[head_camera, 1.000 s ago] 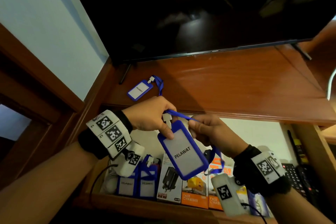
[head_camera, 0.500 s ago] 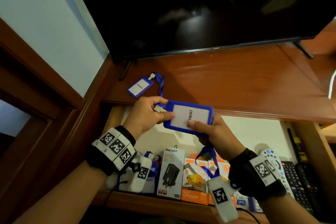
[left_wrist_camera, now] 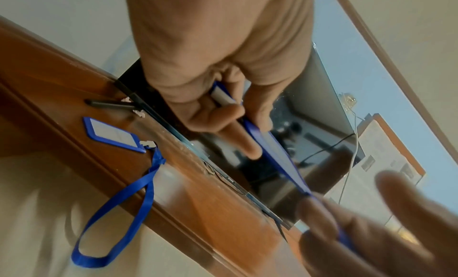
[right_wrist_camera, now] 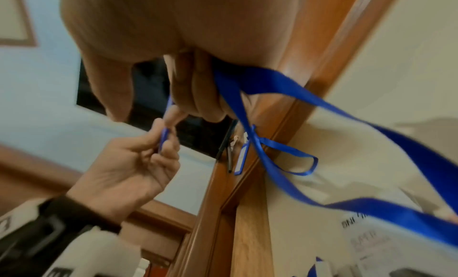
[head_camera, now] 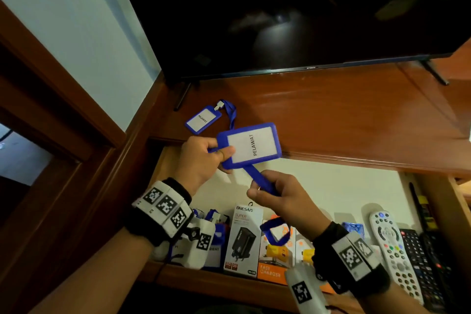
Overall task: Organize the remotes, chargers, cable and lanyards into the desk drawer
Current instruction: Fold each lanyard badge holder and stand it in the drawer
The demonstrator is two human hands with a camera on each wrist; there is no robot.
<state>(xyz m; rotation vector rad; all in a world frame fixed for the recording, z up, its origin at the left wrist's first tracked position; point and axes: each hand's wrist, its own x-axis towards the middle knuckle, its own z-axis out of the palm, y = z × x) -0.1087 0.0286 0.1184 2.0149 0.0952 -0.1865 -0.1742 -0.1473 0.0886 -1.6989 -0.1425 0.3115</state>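
Note:
My left hand [head_camera: 204, 158] pinches the left end of a blue badge holder [head_camera: 251, 145] marked PELAWAT, held above the open drawer [head_camera: 331, 186]. The right hand [head_camera: 277, 194] grips its blue strap [head_camera: 260, 181], whose loop [head_camera: 276, 233] hangs down over the charger boxes. In the right wrist view the strap [right_wrist_camera: 285, 144] trails from my curled fingers [right_wrist_camera: 198, 93]. A second badge with lanyard [head_camera: 204, 118] lies on the desk top near the TV foot; its strap [left_wrist_camera: 119, 212] dangles over the edge. The drawer holds charger boxes [head_camera: 243, 239], badges [head_camera: 216, 250] and remotes [head_camera: 392, 250].
A black TV [head_camera: 280, 13] stands at the back of the wooden desk top [head_camera: 344, 115]. A wall and wooden door frame [head_camera: 63, 99] close off the left side. A white cable [left_wrist_camera: 349, 163] hangs near the TV's far end.
The badge holder rose and turned from hanging over the drawer to lying sideways. My right hand slid off the badge and down onto the strap; the left moved its pinch from the clip to the badge's end.

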